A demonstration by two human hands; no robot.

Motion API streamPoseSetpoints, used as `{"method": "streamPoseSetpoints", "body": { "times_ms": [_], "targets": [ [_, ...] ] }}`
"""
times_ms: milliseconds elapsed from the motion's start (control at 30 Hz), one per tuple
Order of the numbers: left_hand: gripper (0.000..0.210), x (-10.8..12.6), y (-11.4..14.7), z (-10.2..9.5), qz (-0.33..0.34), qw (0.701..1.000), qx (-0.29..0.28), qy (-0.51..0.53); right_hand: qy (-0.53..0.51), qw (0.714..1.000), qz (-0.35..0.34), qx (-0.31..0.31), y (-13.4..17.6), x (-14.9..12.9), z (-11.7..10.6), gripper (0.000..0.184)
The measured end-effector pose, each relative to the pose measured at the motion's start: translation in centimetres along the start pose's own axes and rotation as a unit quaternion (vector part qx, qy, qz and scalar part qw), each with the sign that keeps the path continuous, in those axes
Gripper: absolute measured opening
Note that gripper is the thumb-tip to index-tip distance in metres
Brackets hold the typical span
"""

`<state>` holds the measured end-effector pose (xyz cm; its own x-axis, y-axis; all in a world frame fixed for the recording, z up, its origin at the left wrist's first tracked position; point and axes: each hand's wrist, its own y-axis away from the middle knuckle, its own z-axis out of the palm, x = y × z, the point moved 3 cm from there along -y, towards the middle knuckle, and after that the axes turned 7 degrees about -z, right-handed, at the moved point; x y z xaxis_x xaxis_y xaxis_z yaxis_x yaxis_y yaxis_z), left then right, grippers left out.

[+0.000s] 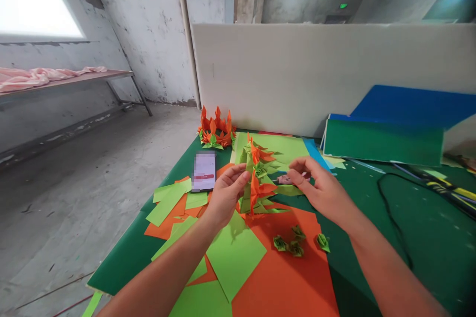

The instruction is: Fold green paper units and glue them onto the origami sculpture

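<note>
My left hand [230, 190] is closed at the left edge of a folded-paper crown piece [257, 178], standing upright with green points, orange petals and a green paper rose. To its right, my right hand [318, 185] has thumb and fingertips drawn together in a pinch; whatever lies between them is too small to make out. Partly behind those fingers shows a pinkish tool [284, 179] with a thin metal tip. Several small green paper roses [295, 247] lie on an orange sheet [282, 287] below the hands.
A finished orange paper crown [216, 126] stands at the table's far left corner, with a phone [204, 171] in front. Green paper sheets [238, 257] overlap at left. Green and blue boards [383, 138] lean at back right; a black cable [394, 223] curves along the right.
</note>
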<state>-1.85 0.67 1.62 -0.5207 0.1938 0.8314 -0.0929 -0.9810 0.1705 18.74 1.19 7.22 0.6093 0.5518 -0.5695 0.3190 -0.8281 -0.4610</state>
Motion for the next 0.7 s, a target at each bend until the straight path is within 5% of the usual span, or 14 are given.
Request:
{"method": "streamPoseSetpoints", "body": {
  "times_ms": [100,200,467,700],
  "targets": [
    [0.034,0.2,0.2,0.2,0.012,1.000,-0.010,0.006,-0.060,0.994,-0.001,-0.089,0.2,0.4,0.4,0.026],
    [0.039,0.4,0.4,0.5,0.023,0.999,-0.037,0.002,-0.086,0.991,0.009,-0.102,0.4,0.8,1.0,0.023],
    [0.049,0.2,0.8,0.4,0.047,0.990,-0.096,-0.096,-0.187,0.974,0.113,0.059,-0.1,1.6,0.8,0.028],
    [0.076,-1.0,1.0,-0.3,0.113,0.954,-0.087,-0.264,-0.146,0.981,0.069,0.105,-0.3,2.4,0.7,0.028]
  ]
}}
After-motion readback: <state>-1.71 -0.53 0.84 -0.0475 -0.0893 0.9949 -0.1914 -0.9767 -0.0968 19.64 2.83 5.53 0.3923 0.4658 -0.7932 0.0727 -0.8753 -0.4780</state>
